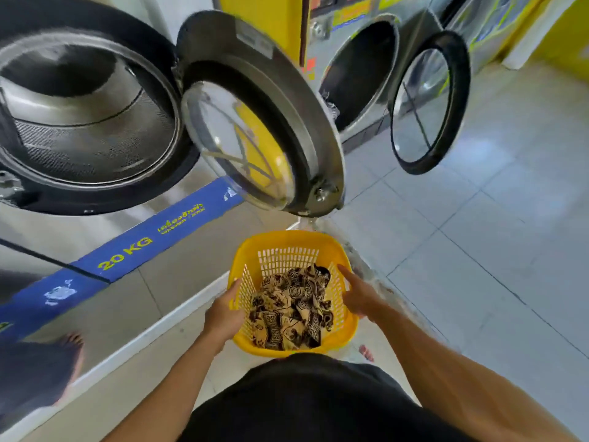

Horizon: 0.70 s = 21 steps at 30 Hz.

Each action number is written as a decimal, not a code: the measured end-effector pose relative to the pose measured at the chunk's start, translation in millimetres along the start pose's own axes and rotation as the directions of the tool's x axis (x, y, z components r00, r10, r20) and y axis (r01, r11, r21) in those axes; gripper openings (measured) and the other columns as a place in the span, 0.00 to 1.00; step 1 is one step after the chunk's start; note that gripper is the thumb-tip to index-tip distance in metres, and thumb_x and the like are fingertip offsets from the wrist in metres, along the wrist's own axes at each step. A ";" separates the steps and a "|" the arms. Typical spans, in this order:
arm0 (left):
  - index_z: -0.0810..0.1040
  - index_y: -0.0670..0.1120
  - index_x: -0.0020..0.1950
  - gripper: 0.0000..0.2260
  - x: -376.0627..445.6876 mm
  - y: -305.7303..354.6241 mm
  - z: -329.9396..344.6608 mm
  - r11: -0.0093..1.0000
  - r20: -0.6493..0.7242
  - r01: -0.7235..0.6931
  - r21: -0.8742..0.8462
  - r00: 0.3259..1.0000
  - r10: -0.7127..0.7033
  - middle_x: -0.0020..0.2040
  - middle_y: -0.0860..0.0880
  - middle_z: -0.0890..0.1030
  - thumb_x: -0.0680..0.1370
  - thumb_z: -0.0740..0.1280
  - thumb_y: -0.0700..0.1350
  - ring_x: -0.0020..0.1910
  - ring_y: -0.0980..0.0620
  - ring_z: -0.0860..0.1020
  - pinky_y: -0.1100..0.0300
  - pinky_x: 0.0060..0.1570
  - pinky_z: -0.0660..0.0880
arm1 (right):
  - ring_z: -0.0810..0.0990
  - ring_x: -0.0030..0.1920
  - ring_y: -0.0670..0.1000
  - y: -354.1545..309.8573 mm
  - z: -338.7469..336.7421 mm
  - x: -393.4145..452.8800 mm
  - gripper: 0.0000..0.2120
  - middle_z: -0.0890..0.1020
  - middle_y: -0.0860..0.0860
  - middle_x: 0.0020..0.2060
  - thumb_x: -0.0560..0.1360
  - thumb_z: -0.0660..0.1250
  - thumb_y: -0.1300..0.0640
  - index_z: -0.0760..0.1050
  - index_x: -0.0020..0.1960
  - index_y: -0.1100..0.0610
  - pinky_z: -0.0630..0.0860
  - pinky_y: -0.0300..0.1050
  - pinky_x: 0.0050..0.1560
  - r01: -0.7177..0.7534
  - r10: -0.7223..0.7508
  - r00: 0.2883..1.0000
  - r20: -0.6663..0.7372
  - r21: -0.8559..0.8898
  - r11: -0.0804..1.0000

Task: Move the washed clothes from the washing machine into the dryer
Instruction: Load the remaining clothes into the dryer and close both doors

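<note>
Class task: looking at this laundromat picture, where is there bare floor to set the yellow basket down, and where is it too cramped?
Free: the pale tiled floor right of the basket, below the second machine's open door. Crowded: the strip under the washer door, hemmed by the blue-striped washer front. The basket holds patterned clothes; the left hand and right hand have a grip on its sides.
</note>
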<state>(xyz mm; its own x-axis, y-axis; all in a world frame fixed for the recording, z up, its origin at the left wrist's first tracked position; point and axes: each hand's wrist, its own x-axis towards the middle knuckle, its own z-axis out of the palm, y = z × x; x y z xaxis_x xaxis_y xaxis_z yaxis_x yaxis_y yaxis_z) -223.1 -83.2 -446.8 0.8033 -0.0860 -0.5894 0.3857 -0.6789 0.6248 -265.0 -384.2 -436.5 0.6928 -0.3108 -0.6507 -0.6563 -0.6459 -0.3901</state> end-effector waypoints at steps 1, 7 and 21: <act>0.59 0.65 0.76 0.36 0.4 10.5 15.7 0.999 0.014 -0.014 0.032 1.000 0.014 0.73 0.46 0.71 0.74 0.60 0.35 0.46 0.47 0.80 0.63 0.26 0.70 | 0.75 0.31 0.50 20.1 -8.9 -4.6 0.39 0.76 0.56 0.49 0.76 0.55 0.67 0.51 0.79 0.36 0.72 0.41 0.26 -0.015 0.016 1.000 -0.014 0.012 1.000; 0.64 0.62 0.75 0.36 5.7 100.0 108.9 0.990 0.087 -0.110 0.090 0.991 0.102 0.72 0.46 0.73 0.71 0.60 0.34 0.49 0.42 0.82 0.60 0.30 0.73 | 0.75 0.30 0.50 126.6 -78.7 -30.4 0.43 0.78 0.61 0.61 0.71 0.55 0.71 0.54 0.80 0.39 0.69 0.39 0.19 -0.121 0.139 0.986 -0.096 0.168 0.978; 0.59 0.63 0.76 0.37 32.5 304.5 224.7 0.953 0.125 -0.257 0.158 0.963 0.239 0.74 0.47 0.70 0.74 0.59 0.32 0.58 0.40 0.79 0.59 0.31 0.73 | 0.80 0.38 0.54 233.9 -276.3 33.4 0.43 0.80 0.58 0.49 0.68 0.56 0.65 0.57 0.76 0.32 0.82 0.48 0.35 -0.113 0.165 0.963 -0.211 0.237 0.965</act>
<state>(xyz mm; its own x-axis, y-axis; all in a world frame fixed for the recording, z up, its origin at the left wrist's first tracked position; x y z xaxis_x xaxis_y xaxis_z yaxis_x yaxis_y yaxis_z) -181.5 -456.5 -390.7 0.8087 -0.3366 -0.4823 0.0894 -0.7402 0.6664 -312.7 -738.3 -369.5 0.6226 -0.5533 -0.5534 -0.7823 -0.4231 -0.4571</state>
